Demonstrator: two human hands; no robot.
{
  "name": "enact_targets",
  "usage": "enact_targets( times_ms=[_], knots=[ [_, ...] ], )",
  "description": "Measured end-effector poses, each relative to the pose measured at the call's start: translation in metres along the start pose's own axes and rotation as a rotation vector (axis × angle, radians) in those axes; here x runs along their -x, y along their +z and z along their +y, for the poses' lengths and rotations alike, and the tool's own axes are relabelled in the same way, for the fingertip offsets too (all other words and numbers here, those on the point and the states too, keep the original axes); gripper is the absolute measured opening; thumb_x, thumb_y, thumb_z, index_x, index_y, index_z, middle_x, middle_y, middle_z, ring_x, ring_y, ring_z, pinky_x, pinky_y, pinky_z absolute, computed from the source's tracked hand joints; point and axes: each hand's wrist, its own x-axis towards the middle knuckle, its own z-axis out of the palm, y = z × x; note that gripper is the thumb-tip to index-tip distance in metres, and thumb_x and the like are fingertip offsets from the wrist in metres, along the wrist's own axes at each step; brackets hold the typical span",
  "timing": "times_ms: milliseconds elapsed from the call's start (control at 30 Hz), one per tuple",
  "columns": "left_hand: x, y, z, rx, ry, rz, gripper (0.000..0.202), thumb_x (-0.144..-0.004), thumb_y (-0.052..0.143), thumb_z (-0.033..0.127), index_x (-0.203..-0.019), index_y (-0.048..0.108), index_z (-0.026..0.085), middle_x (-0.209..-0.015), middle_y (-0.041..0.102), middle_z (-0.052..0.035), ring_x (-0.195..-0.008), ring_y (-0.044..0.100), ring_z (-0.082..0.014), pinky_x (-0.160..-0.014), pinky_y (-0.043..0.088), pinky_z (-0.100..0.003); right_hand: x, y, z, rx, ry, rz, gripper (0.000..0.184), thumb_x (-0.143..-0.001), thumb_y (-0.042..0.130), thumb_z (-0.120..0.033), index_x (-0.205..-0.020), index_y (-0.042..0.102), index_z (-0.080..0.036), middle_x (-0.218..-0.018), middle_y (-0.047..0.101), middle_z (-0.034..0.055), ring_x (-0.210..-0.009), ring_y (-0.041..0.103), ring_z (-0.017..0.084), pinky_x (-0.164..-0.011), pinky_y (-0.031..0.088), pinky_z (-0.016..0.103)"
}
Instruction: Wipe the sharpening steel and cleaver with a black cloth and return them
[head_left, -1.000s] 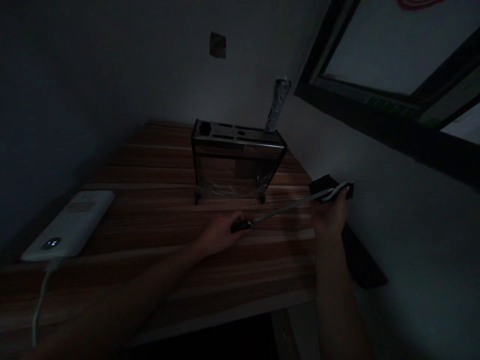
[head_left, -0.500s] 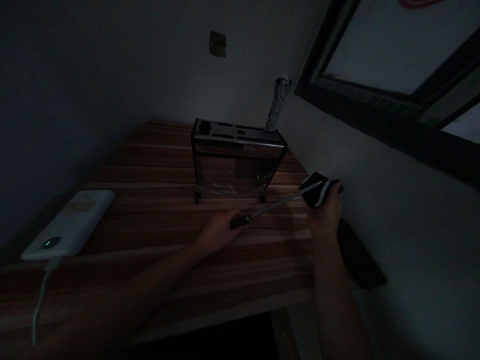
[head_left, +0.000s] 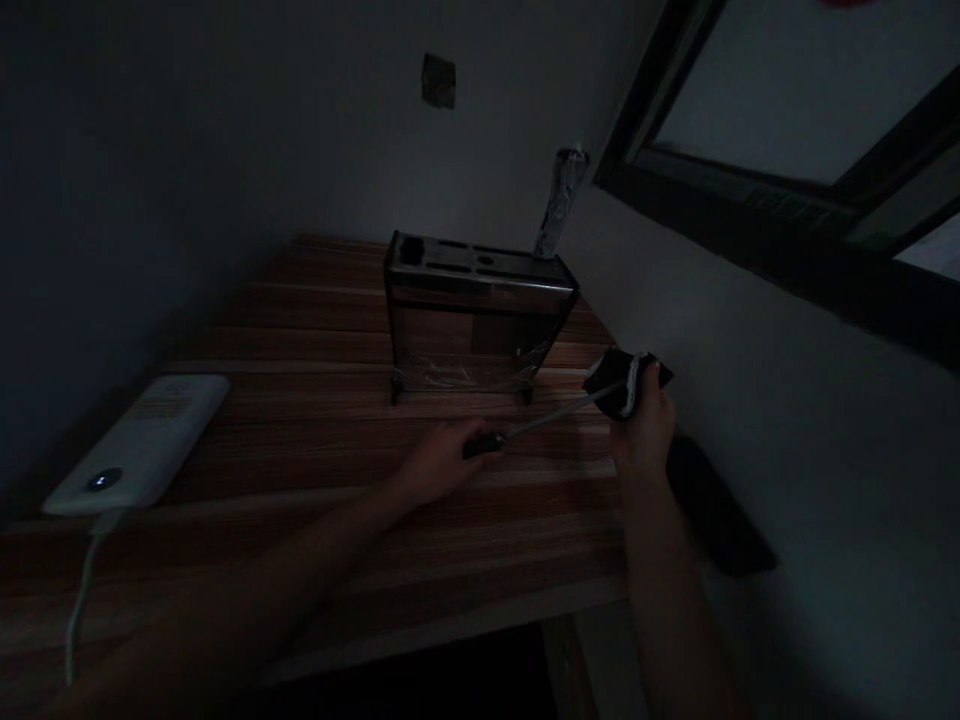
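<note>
My left hand (head_left: 442, 462) is closed round the black handle of a sharpening steel (head_left: 551, 415), a thin straight metal rod. The rod slants up to the right over the table, and its far end meets a black cloth with a white edge (head_left: 611, 385). My right hand (head_left: 645, 425) grips that cloth, its fingers bunched in the folds against the rod; the tip is hidden. Behind both hands stands a knife block (head_left: 484, 285) with a slotted metal top and clear sides. A plastic-wrapped handle (head_left: 559, 205) sticks up from its right end.
At the left of the striped wooden table (head_left: 315, 460) lies a white power bank (head_left: 142, 440) with a white cable (head_left: 82, 600). A dark flat object (head_left: 716, 510) is by the wall beyond my right forearm. A dark window frame (head_left: 720, 225) is at the upper right. Light is dim.
My right hand and the black cloth have shifted slightly left along the sharpening steel, toward its handle. My left hand has barely moved. The picture is darker.
</note>
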Motion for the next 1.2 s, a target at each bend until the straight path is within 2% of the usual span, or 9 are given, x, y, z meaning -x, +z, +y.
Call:
enact_targets(
  times_ms=[233,433,600,733,900,1200],
  knots=[
    [0.0,-0.003,0.002,-0.052,0.038,-0.057,0.028,-0.079,0.048,0.042,-0.098,0.055,0.021,-0.091,0.063,-0.0011,-0.081,0.058,-0.0157,-0.072,0.043,-0.024,0.001,0.002,0.001,-0.039,0.005,0.023,0.031,-0.068,0.061,-0.041,-0.082,0.063,-0.014,-0.081,0.066,0.0017,-0.075,0.062,0.014,-0.073,0.049,0.029],
    [0.002,-0.003,0.004,-0.097,0.008,-0.075,0.029,-0.08,0.046,0.043,-0.1,0.052,0.022,-0.091,0.062,-0.0017,-0.08,0.058,-0.0165,-0.069,0.043,-0.025,0.011,0.008,-0.001,-0.073,0.044,0.05,0.026,-0.063,0.066,-0.037,-0.078,0.064,-0.015,-0.077,0.066,-0.0011,-0.071,0.062,0.011,-0.066,0.05,0.023],
    [0.002,-0.002,0.004,-0.12,0.001,-0.074,0.031,-0.081,0.043,0.045,-0.101,0.051,0.022,-0.088,0.062,-0.002,-0.078,0.058,-0.0167,-0.068,0.044,-0.026,0.024,0.015,0.0,0.015,0.101,0.005,0.026,-0.062,0.067,-0.037,-0.074,0.063,-0.015,-0.069,0.065,-0.0011,-0.064,0.062,0.012,-0.06,0.05,0.023],
    [0.001,-0.002,0.004,-0.137,0.007,-0.073,0.032,-0.082,0.041,0.045,-0.098,0.052,0.021,-0.086,0.062,-0.0027,-0.078,0.058,-0.0171,-0.067,0.044,-0.026,0.034,0.02,0.002,0.051,0.18,-0.011,0.026,-0.06,0.068,-0.036,-0.075,0.063,-0.015,-0.072,0.066,-0.0006,-0.063,0.062,0.012,-0.06,0.05,0.024],
    [0.0,-0.002,0.004,-0.118,0.019,-0.054,0.031,-0.082,0.041,0.044,-0.098,0.052,0.02,-0.088,0.062,-0.0033,-0.078,0.058,-0.0172,-0.067,0.044,-0.026,0.046,0.024,0.007,0.076,0.226,-0.135,0.027,-0.06,0.068,-0.036,-0.078,0.064,-0.017,-0.077,0.067,0.0006,-0.066,0.062,0.013,-0.06,0.05,0.025],
    [0.0,-0.003,0.005,-0.057,0.035,-0.025,0.028,-0.083,0.041,0.04,-0.098,0.051,0.019,-0.089,0.062,-0.0036,-0.08,0.058,-0.0168,-0.071,0.044,-0.026,0.06,0.024,0.022,0.236,0.228,-0.343,0.026,-0.06,0.068,-0.036,-0.078,0.065,-0.017,-0.072,0.067,0.0015,-0.06,0.061,0.014,-0.054,0.049,0.024]
  ],
)
